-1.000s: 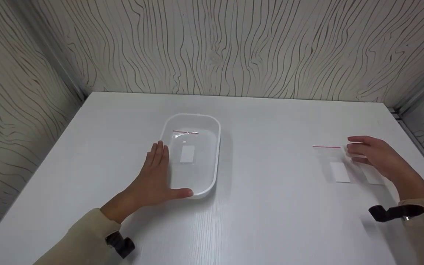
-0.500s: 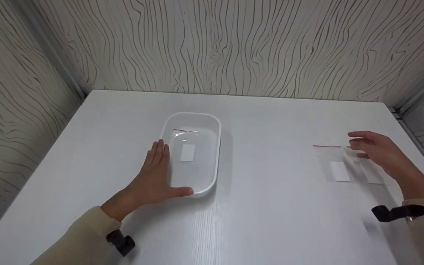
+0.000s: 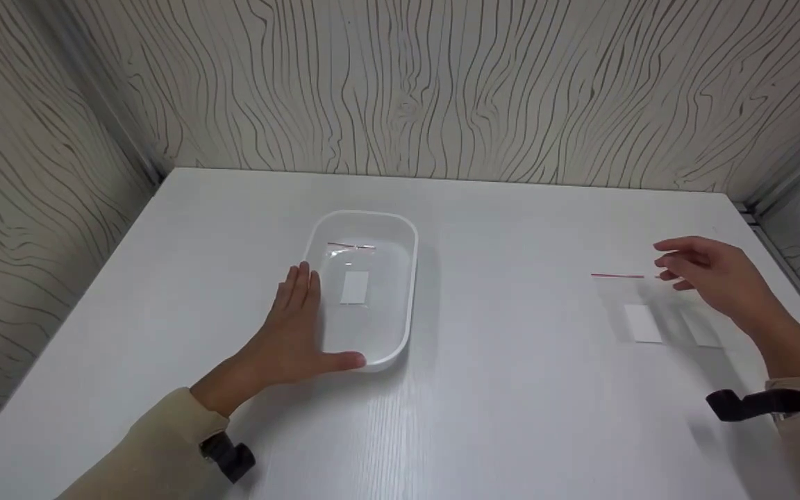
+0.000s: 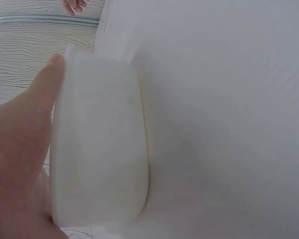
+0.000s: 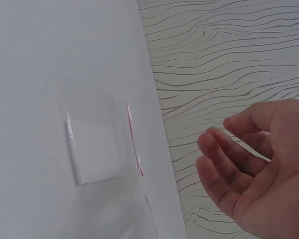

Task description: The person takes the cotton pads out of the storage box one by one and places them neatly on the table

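My left hand (image 3: 292, 333) rests along the left wall of a white rectangular plastic tub (image 3: 412, 292), fingers straight and thumb at its near edge. Inside the tub lies a clear zip bag (image 3: 355, 287) with a red strip and a white panel. At the right, my right hand (image 3: 716, 281) hovers with loosely bent fingers and holds nothing. Beneath and beside it, two similar clear zip bags lie on the table: one bag (image 3: 643, 323) is plainly seen, while the hand partly covers the other bag (image 3: 702, 328). The right wrist view shows the hand (image 5: 259, 174) apart from the nearer bag (image 5: 97, 149).
The white table (image 3: 511, 389) carries the tub and the bags. A panel wall (image 3: 407, 90) with a wood-grain pattern stands behind it, with further panels at both sides. Black wrist mounts (image 3: 761, 403) sit on the beige sleeves.
My right hand has moved a little up and away from the bags, uncovering more of the right one. The left hand and the tub stay in place.
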Demonstrator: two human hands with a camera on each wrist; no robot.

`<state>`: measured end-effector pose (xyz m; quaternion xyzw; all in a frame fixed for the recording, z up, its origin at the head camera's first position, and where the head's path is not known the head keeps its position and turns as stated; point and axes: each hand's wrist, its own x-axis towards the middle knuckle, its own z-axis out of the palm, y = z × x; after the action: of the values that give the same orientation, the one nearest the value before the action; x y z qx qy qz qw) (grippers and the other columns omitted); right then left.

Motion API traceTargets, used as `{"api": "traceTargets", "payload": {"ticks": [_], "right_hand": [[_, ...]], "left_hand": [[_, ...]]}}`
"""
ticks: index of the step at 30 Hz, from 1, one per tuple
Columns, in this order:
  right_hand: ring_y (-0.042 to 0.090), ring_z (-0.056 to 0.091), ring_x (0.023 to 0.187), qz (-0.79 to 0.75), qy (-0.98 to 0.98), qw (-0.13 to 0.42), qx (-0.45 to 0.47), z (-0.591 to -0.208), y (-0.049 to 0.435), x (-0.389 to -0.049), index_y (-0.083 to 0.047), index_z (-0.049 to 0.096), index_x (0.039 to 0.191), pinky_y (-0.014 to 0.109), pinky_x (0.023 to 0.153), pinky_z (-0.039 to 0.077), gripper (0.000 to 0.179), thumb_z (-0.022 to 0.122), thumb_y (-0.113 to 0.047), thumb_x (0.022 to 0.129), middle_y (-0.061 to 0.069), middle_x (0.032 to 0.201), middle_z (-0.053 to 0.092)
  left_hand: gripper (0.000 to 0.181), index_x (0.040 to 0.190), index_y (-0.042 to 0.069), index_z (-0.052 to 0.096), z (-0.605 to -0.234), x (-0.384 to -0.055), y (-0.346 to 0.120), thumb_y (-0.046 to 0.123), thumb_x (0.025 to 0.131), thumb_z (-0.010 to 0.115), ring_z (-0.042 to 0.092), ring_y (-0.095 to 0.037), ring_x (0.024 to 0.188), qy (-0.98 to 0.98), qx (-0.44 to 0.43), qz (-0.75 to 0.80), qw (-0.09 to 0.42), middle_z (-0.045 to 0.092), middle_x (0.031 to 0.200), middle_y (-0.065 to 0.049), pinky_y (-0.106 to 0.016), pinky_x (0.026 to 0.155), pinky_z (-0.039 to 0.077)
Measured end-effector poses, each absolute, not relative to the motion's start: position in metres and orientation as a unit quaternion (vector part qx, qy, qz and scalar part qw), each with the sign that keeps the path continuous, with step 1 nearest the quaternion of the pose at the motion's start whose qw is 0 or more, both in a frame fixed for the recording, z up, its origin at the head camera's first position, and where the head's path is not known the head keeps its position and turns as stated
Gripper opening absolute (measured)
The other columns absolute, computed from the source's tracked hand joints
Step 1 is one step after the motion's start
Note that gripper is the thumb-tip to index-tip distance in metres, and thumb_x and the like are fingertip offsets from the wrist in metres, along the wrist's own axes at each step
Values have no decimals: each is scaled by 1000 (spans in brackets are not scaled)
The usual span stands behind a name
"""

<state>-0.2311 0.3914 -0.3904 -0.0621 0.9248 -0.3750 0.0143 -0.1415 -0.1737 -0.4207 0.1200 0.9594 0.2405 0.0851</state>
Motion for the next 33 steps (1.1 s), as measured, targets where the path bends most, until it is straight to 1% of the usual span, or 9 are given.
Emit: {"api": "traceTargets", "payload": {"ticks": [6, 13, 21, 26, 33], "right_hand": [[-1, 67, 87, -373, 925, 8, -77, -388, 387, -229, 0, 62, 129, 16, 74, 55, 29, 55, -15, 106, -20, 99, 67], [0, 66, 89, -358, 927, 18, -110, -385, 379, -227, 0, 63, 129, 16, 74, 54, 27, 55, -13, 106, -11, 103, 68], [6, 68, 92, -364, 916, 45, -163, -384, 364, -223, -1, 63, 129, 20, 75, 55, 27, 59, -10, 104, -1, 106, 69], [7, 69, 94, -356, 915, 67, -177, -381, 356, -221, -4, 64, 130, 17, 79, 53, 27, 59, -11, 104, 0, 108, 69], [10, 68, 94, -370, 905, 71, -201, -379, 347, -218, -5, 64, 129, 17, 81, 53, 28, 62, -13, 103, 1, 109, 69]], "left_hand": [[139, 157, -12, 4, -418, -140, -174, 77, 75, 72, -13, -40, 154, 959, 126, 240, 83, -8, 166, -28, -54, 124, -1], [139, 157, -13, 6, -419, -140, -175, 76, 74, 73, -12, -41, 154, 959, 127, 241, 77, -7, 166, -28, -55, 123, 0], [140, 158, -12, 5, -422, -142, -174, 78, 74, 72, -12, -40, 154, 961, 125, 234, 78, -8, 167, -27, -55, 124, 1], [140, 158, -11, 5, -422, -141, -174, 78, 74, 72, -12, -39, 154, 959, 125, 241, 81, -9, 167, -27, -55, 124, 0], [141, 158, -10, 5, -422, -141, -175, 80, 73, 71, -13, -38, 155, 957, 124, 250, 84, -9, 167, -26, -55, 124, 1]]}}
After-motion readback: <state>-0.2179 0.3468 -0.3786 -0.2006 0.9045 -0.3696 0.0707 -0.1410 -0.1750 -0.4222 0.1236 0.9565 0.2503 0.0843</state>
